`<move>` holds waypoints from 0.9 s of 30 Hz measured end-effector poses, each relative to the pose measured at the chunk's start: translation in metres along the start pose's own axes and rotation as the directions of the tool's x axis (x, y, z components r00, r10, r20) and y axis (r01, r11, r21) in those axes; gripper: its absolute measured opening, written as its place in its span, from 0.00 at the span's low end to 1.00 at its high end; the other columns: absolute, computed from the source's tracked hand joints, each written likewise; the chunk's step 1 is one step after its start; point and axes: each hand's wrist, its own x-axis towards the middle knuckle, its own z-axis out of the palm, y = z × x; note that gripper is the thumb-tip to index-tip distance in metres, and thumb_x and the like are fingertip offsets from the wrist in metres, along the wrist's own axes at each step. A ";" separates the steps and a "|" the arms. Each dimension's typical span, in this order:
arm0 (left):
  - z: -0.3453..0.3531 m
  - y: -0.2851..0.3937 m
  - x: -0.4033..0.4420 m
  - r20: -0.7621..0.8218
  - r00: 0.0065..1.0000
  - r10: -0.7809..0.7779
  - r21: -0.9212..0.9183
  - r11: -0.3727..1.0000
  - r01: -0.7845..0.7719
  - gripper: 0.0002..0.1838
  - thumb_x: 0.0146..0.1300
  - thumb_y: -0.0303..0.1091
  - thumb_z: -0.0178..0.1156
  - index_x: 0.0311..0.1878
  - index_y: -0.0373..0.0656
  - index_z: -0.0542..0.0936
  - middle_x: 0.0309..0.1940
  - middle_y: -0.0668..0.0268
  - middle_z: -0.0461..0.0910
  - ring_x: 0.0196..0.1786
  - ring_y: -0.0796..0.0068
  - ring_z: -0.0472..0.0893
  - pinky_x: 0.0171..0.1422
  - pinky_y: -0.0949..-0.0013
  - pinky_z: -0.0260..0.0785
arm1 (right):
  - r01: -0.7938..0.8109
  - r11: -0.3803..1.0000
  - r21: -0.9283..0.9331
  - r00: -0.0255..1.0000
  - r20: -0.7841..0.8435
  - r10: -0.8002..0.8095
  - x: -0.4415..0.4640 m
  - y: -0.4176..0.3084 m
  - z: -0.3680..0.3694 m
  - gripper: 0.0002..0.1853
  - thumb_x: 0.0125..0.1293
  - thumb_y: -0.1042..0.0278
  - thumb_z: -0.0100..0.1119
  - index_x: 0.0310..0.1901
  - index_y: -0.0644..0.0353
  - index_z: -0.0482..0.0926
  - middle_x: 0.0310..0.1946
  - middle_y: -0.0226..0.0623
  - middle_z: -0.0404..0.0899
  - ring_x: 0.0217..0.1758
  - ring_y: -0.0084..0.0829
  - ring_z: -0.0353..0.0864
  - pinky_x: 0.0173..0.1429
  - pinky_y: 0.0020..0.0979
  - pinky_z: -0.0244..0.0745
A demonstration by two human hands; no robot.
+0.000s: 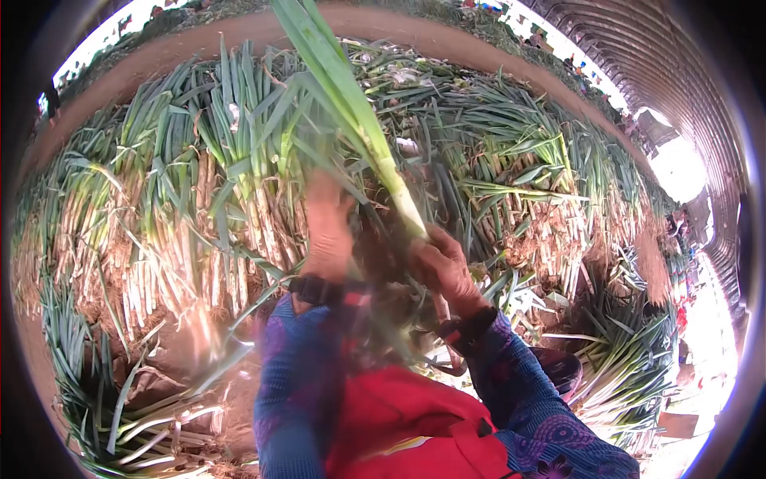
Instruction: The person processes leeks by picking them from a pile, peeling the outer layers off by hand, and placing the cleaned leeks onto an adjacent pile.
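A leek [363, 120] rises in front of me, its green leaves reaching the top of the view. My right hand [447, 267] is closed around its pale lower stalk. To the left, my left hand [327, 219] is stretched forward beside the leaves of other leeks [255, 144]. Motion smears its fingers, so I cannot tell whether they grip anything. Dark bands circle both wrists, below which are blue patterned sleeves.
Piled leeks [128, 231] with pale stalks and roots lie on the left. Another heap of leeks [542, 199] is on the right, and loose leeks [630, 375] lie lower right. A brown dirt path [431, 40] runs behind. A corrugated roof [678, 64] curves at upper right.
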 end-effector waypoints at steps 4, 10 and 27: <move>0.021 0.027 -0.014 -0.527 0.837 -0.145 -0.085 0.989 0.117 0.29 0.73 0.54 0.47 0.69 0.46 0.62 0.55 0.62 0.72 0.56 0.67 0.71 0.65 0.61 0.59 | 0.219 0.896 -0.387 0.951 -0.120 -0.284 0.015 0.027 0.001 0.24 0.66 0.70 0.61 0.63 0.60 0.72 0.33 0.25 0.77 0.32 0.13 0.71 0.34 0.20 0.69; 0.013 -0.004 -0.014 -0.033 0.991 -0.133 -0.065 0.989 0.131 0.36 0.71 0.60 0.47 0.73 0.47 0.59 0.57 0.63 0.76 0.57 0.63 0.73 0.65 0.57 0.61 | 0.119 0.737 -0.665 0.917 -0.210 -0.338 0.019 0.049 0.010 0.28 0.60 0.71 0.68 0.63 0.55 0.74 0.38 0.34 0.85 0.37 0.19 0.80 0.45 0.26 0.78; 0.025 0.010 -0.028 0.112 0.993 -0.041 -0.036 0.998 0.046 0.18 0.66 0.36 0.63 0.55 0.40 0.73 0.42 0.67 0.81 0.45 0.76 0.79 0.51 0.68 0.71 | -0.142 0.973 0.183 0.986 0.113 0.123 0.006 0.013 0.015 0.20 0.63 0.69 0.60 0.57 0.55 0.71 0.31 0.28 0.76 0.29 0.17 0.71 0.29 0.20 0.63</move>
